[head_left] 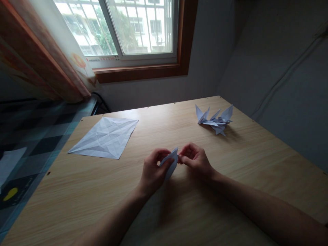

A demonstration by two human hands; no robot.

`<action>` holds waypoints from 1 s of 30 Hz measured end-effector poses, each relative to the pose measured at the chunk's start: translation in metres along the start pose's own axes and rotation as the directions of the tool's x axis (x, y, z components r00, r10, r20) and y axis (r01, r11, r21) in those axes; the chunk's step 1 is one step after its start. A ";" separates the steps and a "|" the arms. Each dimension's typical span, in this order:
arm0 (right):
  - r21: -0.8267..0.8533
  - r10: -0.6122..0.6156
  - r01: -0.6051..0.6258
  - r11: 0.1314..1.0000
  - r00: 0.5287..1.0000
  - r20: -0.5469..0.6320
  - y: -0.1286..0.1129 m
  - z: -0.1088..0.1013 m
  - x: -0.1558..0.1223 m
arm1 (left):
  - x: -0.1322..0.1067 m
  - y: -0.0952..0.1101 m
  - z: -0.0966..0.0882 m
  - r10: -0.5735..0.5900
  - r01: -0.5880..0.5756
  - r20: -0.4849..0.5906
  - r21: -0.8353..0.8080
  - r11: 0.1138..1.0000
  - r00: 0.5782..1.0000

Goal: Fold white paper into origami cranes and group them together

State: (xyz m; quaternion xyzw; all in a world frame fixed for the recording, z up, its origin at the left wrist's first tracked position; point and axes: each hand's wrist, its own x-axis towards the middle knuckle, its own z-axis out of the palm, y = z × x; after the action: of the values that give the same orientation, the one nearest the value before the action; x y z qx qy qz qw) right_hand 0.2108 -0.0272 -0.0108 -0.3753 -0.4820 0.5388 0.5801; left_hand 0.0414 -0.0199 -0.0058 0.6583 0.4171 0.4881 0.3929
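A small piece of folded white paper (172, 168) is held upright above the wooden table, near its middle. My left hand (155, 169) is closed on it, the thumb across the near face and the fingers behind. My right hand (196, 158) pinches the paper's right edge between thumb and fingertips. What its curled fingers cover is hidden. Beyond my right hand, several folded white paper cranes (216, 121) lie clustered together. To the left, a creased square sheet of paper (105, 138) lies unfolded and flat.
The light wooden table (84, 191) reaches back toward a window (143, 27) with a brown frame. A checked cloth (30, 143) covers a surface at the left, with a curtain (46, 48) above it. A cable (284, 75) runs down the right wall.
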 end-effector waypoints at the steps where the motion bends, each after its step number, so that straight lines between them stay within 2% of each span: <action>1: 0.005 0.000 0.001 1.000 1.000 -0.005 0.000 0.000 0.000 | 0.000 0.000 0.000 0.004 -0.004 -0.001 0.011 1.000 1.000; 17: 0.004 0.030 -0.030 1.000 1.000 -0.001 -0.003 0.002 -0.001 | 0.000 0.005 -0.001 0.018 -0.022 0.040 0.100 0.995 0.999; 21: -0.020 0.007 -0.008 1.000 1.000 -0.005 -0.004 0.002 -0.002 | 0.000 0.006 -0.001 0.020 -0.024 0.041 0.112 0.993 0.999; 30: 0.107 0.025 -0.020 0.994 0.998 -0.051 0.004 -0.003 0.003 | 0.000 0.006 0.001 -0.095 0.102 0.082 -0.095 0.990 0.992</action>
State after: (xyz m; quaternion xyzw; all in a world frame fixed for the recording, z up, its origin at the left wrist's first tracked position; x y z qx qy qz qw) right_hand 0.2128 -0.0235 -0.0147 -0.3631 -0.4329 0.5604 0.6055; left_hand 0.0436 -0.0225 -0.0004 0.6351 0.4089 0.4622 0.4645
